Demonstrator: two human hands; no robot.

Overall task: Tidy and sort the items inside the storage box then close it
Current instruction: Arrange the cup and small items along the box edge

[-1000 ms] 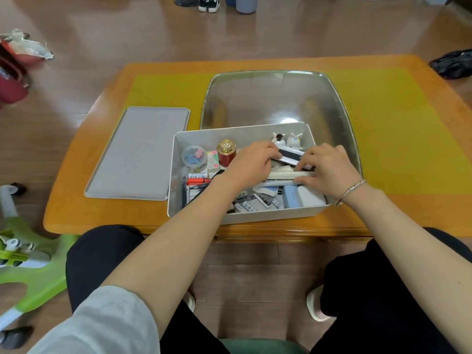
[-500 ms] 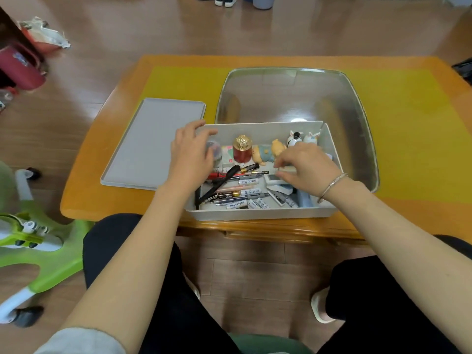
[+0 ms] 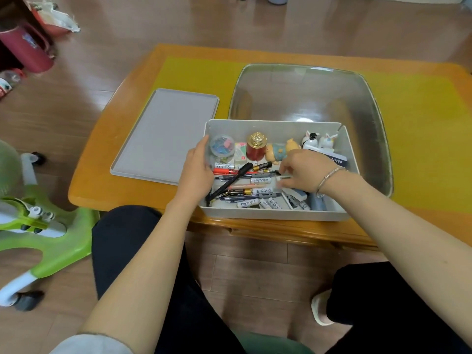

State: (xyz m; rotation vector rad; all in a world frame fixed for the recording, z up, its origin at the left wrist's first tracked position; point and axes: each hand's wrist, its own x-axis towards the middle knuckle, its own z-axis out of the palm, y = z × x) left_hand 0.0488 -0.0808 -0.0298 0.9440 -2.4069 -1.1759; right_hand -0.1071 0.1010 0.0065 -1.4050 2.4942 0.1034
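Note:
The grey storage box (image 3: 275,215) sits at the table's near edge. It holds pens and batteries (image 3: 245,186) in a loose pile. Along its back wall stand a red jar with a gold top (image 3: 256,146), a small doll (image 3: 277,152) and two white figurines (image 3: 318,140). My left hand (image 3: 198,169) grips a clear round tub of coloured clips (image 3: 222,147) at the box's back left corner. My right hand (image 3: 305,171) reaches down into the middle of the box, its fingertips pinching a small white item (image 3: 284,178). The box's grey lid (image 3: 166,134) lies flat to the left.
A large clear plastic bin (image 3: 309,95) stands behind the box on the yellow mat (image 3: 421,129). A green and white child's seat (image 3: 43,226) is on the floor at the left. My knees are just below the table edge.
My left hand came from the box's middle to its left side and took hold of the clip tub. My right hand shifted left toward the pens. The camera view swung rightward.

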